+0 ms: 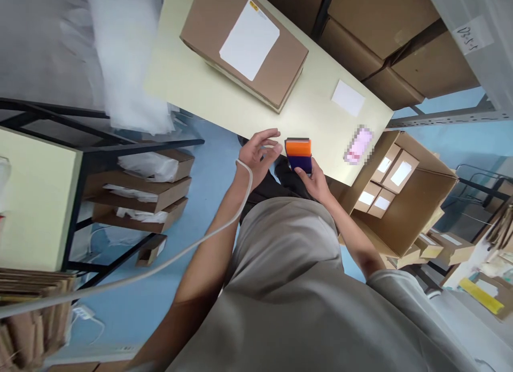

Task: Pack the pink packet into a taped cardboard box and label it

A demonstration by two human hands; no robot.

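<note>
Cardboard stack, lower left, pieces side by side; open trays, tiered on a rack, clear plastic inside; pale cable, running along the left forearm to the wrist. Large carton, on the counter, apparently closed, white label already on its upper face; this piece reads as finished on the outside. Left hand, fingers part-curled, grip loose and narrow, nothing visible in it, just beside the next entry; orange-and-navy item, upright in front of the person at the counter's near edge, not set down; right hand, grip closed about the item's lower, navy end. Handling of this item appears under way and unfinished; whether it is opened or sealed cannot be told. White card, flat on the counter, untouched; pink item, pixelated, contents unreadable, near the card, likewise untouched. Open carton, far right; small boxes, labelled, already inside along one side; flaps not yet closed, so it appears incomplete.
</note>
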